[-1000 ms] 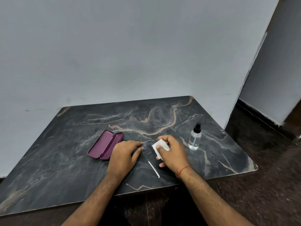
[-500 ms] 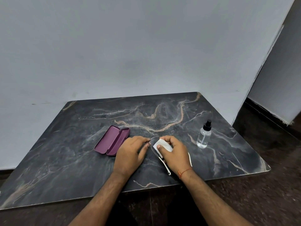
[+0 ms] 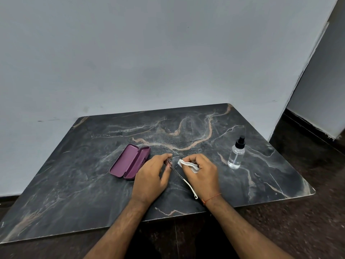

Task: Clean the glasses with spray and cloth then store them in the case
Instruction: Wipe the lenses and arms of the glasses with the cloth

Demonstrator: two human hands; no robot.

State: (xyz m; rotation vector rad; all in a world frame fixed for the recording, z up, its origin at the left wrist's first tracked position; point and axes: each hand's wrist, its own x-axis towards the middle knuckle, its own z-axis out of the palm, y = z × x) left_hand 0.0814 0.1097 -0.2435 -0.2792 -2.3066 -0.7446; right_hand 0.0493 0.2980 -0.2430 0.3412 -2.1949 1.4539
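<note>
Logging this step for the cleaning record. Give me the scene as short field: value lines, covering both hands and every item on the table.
left hand: pinches the glasses frame at its left end
right hand: presses the white cloth to a lens
glasses: held low over the table, one white-tipped temple pointing at the person
cloth: folded in the right grip
case: purple, open, empty, left of the hands
spray bottle: upright, untouched, right of the hands
table: dark marble

Both bare forearms reach forward, side by side. The left hand [image 3: 151, 176] is curled, thumb and forefinger pinched together. The right hand [image 3: 202, 173] is closed, knuckles up, an orange thread around its wrist.
</note>
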